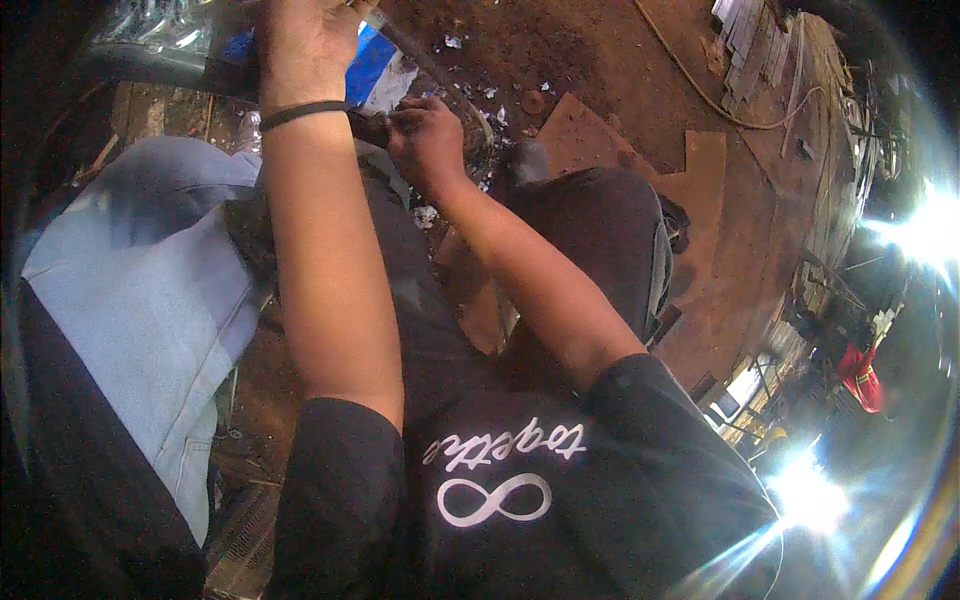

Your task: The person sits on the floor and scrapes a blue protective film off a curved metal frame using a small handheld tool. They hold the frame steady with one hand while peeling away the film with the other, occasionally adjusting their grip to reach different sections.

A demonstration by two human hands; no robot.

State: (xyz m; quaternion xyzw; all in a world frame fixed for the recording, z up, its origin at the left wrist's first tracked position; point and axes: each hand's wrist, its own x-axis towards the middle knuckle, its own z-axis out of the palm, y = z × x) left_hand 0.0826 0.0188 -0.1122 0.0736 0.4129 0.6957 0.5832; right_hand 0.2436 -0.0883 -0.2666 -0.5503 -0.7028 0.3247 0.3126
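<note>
My left hand (312, 45) reaches to the top edge of the picture, a dark band (305, 114) around its wrist. Most of its fingers are cut off there, so what it touches cannot be seen. Lower and to the right, my right hand (432, 145) is closed, its fingers curled on a dark piece (370, 128) whose kind I cannot make out. Between and beyond the hands lies a blue and white sheet-like thing (372, 62). Clear, shiny plastic-looking material (160, 28) shows left of my left hand, above a dark rounded bar (165, 70).
A person in light blue jeans (140, 270) sits close on my left. Brown flat sheets (705, 180) lie on the dirt floor at right, with white scraps (425, 216) near my hands. A cable or hose (690, 90) curves across the ground toward stacked strips (745, 45).
</note>
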